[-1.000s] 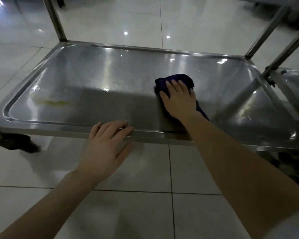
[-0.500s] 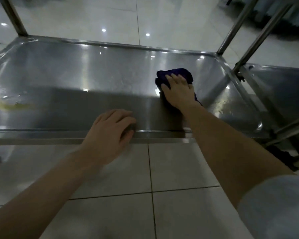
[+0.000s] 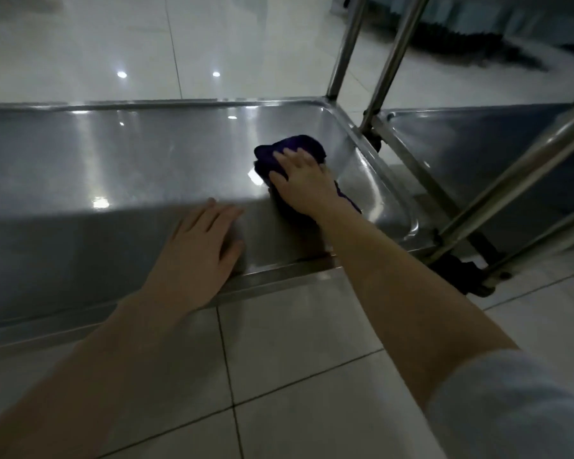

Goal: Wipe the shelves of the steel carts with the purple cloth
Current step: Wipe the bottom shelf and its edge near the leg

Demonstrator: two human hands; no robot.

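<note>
— Two hands showing, head view only. The right hand [image 3: 304, 183] lies open, fingers spread, on the purple cloth [image 3: 294, 144]. It is pressing down, not pinching. The left hand [image 3: 196, 253] lies flat too, palm on the shelf [image 3: 113, 154] by the 6 o'clock rim, holding nothing.

— Where's the cloth?

— Bunched on the shelf floor toward the 3 o'clock end, near the curved side wall. I can't tell if it touches. A second cart [image 3: 478, 144] stands just beyond, at 2 o'clock.

— How will it handle?

— My guess: soft, light and limp. It should slide easily on polished steel and ball up under the palm. Best to press over the middle of the bunch, with the loose tail tucked under the wrist. A dark castor [image 3: 461, 276] shows at 4 o'clock, so the cart may roll, and the bracing hand likely matters.
</note>
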